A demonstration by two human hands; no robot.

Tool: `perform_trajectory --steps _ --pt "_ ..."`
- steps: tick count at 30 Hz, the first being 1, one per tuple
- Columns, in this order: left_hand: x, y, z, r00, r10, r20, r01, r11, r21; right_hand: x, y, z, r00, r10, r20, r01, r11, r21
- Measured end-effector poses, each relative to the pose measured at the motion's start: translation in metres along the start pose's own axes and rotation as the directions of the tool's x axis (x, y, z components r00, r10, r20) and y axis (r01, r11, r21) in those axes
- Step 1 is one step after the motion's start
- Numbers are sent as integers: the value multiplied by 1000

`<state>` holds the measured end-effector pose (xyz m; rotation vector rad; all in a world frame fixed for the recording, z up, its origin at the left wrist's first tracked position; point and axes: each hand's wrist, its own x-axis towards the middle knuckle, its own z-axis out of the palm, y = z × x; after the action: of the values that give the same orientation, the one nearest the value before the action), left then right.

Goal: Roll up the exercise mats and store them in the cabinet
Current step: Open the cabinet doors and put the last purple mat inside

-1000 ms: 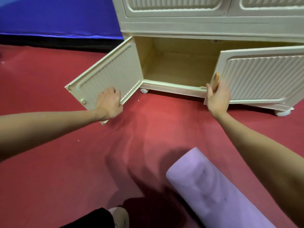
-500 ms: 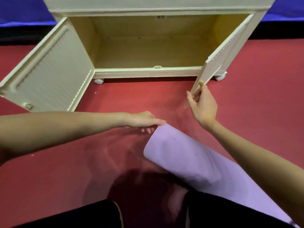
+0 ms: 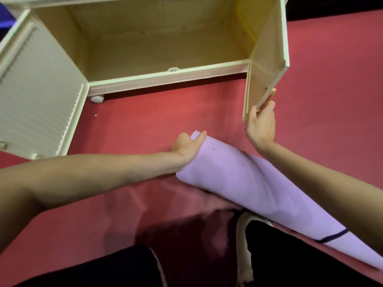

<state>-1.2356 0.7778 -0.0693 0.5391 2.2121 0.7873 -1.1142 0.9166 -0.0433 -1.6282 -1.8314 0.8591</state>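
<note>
A rolled lilac exercise mat (image 3: 244, 179) lies slanted on the red floor, its near end running off to the lower right. My left hand (image 3: 187, 145) grips the mat's far end, thumb over the top edge. My right hand (image 3: 261, 125) holds the wooden handle (image 3: 267, 99) at the lower edge of the right cabinet door (image 3: 267, 59). The cream cabinet (image 3: 165, 73) stands ahead with both doors swung out and its lower compartment bare inside. The left door (image 3: 37, 90) stands wide at the left.
Red carpet (image 3: 145, 121) covers the floor between the cabinet and me. A white caster (image 3: 96, 99) sits under the cabinet's left front corner. My dark trouser legs (image 3: 290, 255) fill the bottom of the view.
My left hand left the left door, crossed to the mat and now grips its far end. My right hand swung the right door fully out. The view moved closer to the cabinet.
</note>
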Motion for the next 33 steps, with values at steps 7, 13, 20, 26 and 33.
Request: perform_trajectory --steps 7,13,20,26,33 --pt "42 36 -62 973 200 -116 -191 978 89 3 -8 -6 983 181 -37 -180 983 27" --pt "89 35 -153 967 203 -155 -184 974 129 7 1 -12 957 252 -145 -241 966 94" --pt "113 57 -189 944 275 -181 -253 958 134 12 2 -7 865 444 -232 -353 869 346" --pt "139 84 -188 917 354 -184 -332 933 139 -5 -4 -5 953 208 -220 -142 949 282" --pt "177 94 -209 879 364 -309 -326 930 169 -10 -9 -8 741 -178 647 366 916 -167"
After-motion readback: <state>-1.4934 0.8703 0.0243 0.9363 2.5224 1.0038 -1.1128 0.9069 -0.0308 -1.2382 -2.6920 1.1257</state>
